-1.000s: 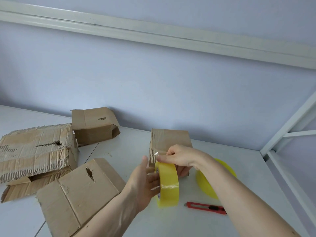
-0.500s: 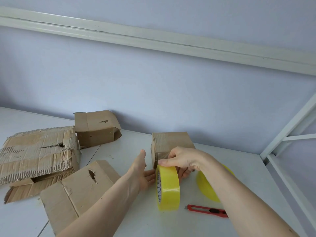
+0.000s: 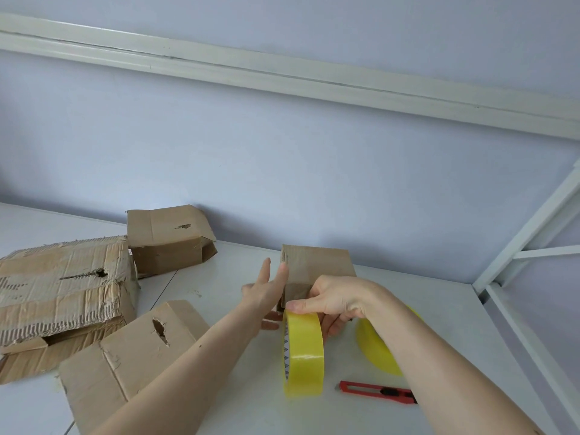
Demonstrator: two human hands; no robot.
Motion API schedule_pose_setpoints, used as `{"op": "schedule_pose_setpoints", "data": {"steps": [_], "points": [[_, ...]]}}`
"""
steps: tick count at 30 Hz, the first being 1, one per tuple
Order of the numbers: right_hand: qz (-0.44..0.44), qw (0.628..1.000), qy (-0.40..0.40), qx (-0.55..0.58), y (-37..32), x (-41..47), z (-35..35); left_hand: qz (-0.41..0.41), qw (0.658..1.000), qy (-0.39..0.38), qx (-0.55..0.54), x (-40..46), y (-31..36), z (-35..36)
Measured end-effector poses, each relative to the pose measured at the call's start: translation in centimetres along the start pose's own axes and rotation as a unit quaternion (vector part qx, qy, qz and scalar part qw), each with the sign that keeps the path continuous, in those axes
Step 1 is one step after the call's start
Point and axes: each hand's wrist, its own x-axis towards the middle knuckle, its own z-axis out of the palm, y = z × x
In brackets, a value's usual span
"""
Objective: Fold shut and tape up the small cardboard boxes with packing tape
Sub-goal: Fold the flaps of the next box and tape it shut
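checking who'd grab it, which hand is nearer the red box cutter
Right. The right hand grips the upright tape roll, just above the red box cutter; the left hand is farther off, open beside the small box.

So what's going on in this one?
A person is taping up a small cardboard box on a white table. The right hand grips a yellow tape roll standing on edge against the box, while the left hand is open with straight fingers beside the box. Other boxes, a second roll and a red cutter lie nearby.
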Motion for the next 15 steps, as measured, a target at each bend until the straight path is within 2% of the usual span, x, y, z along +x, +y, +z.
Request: {"op": "schedule_pose_setpoints", "data": {"steps": [4,6,11,15], "points": [[-0.005,1.0,0.003,0.013,0.2,0.1,0.1,0.027,0.993,-0.04,0.112,0.8,1.5,-0.1],[-0.004,1.0,0.006,0.021,0.4,0.3,0.0,0.012,0.988,-0.074,0.133,1.3,1.8,-0.4],[0.008,0.999,0.004,0.035,0.8,0.2,0.0,-0.028,0.99,-0.119,0.071,2.2,2.1,-0.6],[0.037,0.998,0.042,-0.013,0.7,0.4,0.3,-0.071,0.992,-0.1,-0.03,3.1,2.1,-1.0]]}}
